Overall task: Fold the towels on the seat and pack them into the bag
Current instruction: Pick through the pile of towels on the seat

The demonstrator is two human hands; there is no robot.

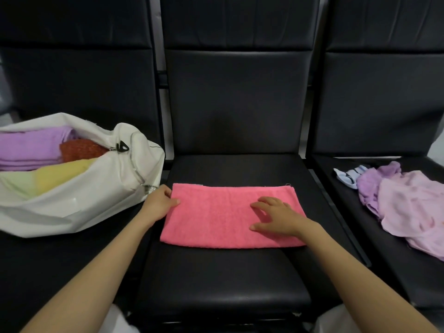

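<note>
Pink towel (230,217): lies flat on the middle seat (228,272), folded into a wide band, long side running left to right, near edge a rounded fold.
Left hand (161,200): grips the left short edge of the pink towel, thumb on top, fingers curled at the far corner.
Right hand (276,217): rests on the right half of the pink towel, fingers (262,201) spread and nearly straight, pressing down, holding nothing.
Bag (72,205): white, on the left seat (48,260), just beside the left hand, zipper open, mouth turned toward the pink towel.
Inside the bag: a folded purple towel (28,147), an orange-red towel (81,151) and a yellow-green towel (52,176), packed close together.
Right seat (384,272): carries a loose heap of lilac and pale pink cloths (408,207), unfolded, with a small light blue cloth (348,175) at its far left side.
Step in hand: probably the folding of the pink towel, half done; one crosswise fold seems left before packing.
Next move: likely to lift the left edge and carry it over to the right edge, the right hand serving as anchor; calls for matched corners and layers kept together, since terry cloth slips and bulges easily.
Task progress: three towels in the bag, one in work, the heap not yet folded.
</note>
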